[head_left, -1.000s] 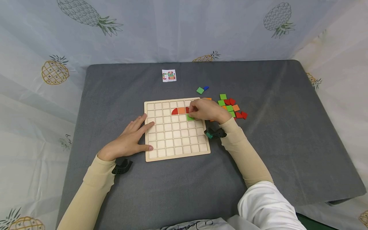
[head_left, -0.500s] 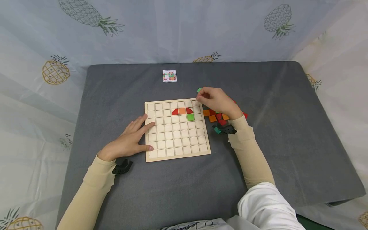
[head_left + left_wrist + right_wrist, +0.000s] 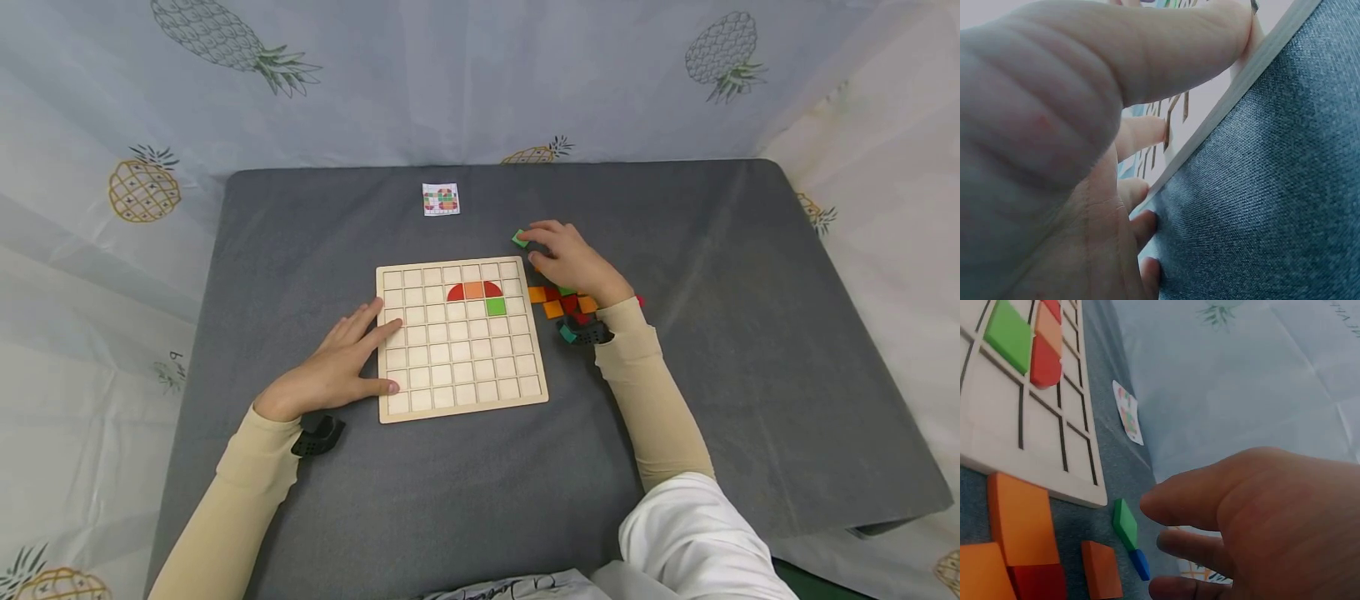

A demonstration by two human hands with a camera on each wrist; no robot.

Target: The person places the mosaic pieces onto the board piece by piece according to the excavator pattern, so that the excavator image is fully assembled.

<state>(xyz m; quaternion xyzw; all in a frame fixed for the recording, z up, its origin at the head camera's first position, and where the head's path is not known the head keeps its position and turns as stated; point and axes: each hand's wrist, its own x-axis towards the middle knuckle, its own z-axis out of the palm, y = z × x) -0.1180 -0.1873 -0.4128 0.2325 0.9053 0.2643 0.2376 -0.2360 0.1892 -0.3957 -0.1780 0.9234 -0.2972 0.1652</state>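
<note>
A wooden grid board (image 3: 431, 367) lies on the grey table. My left hand (image 3: 326, 375) rests on its left edge, fingers spread and thumb on the lower left squares. On the board, an orange square tile (image 3: 473, 290) sits between two red rounded tiles, the left one (image 3: 455, 292) and the right one (image 3: 492, 290). Below the right one lies a green tile (image 3: 497, 307). Past the board's upper right corner my right hand (image 3: 573, 262) has thumb and fingers apart, index fingertip at a loose green tile (image 3: 519, 239). A blue piece (image 3: 1139, 564) touches that tile in the right wrist view.
Loose orange and red tiles, such as an orange one (image 3: 553, 309), lie right of the board, partly under the right hand and wrist. A small printed card (image 3: 441, 200) with a coloured grid lies near the table's far edge. A pineapple-print curtain (image 3: 420, 83) hangs behind.
My right hand has left the green tile on the board, moving up and right to the loose green tile, and its thumb and fingers have parted. My left hand stays put.
</note>
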